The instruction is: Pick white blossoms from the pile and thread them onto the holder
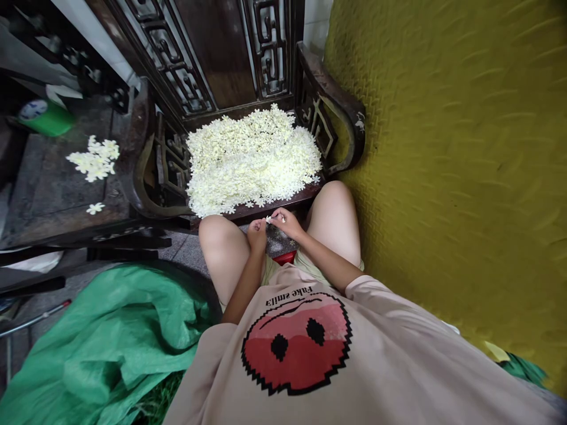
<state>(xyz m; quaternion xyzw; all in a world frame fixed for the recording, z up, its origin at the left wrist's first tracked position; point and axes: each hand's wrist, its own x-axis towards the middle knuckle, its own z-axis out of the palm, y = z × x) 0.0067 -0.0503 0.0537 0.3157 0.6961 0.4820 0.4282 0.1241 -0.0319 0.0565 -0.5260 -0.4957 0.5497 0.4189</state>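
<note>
A big heap of small white flowers (252, 159) covers the seat of a dark carved wooden chair (336, 112) right in front of my knees. My left hand (257, 233) and my right hand (287, 223) meet just below the seat's front edge, between my bare knees. Both are closed in a pinch, and a single white flower (270, 219) sits between their fingertips. What the left fingers grip besides that is too small to tell.
A low dark table (53, 189) on the left holds a small pile of white flowers (94, 159) and a green roll (44, 116). A green plastic sack (101, 348) lies at lower left. A yellow embossed wall (456, 165) closes the right side.
</note>
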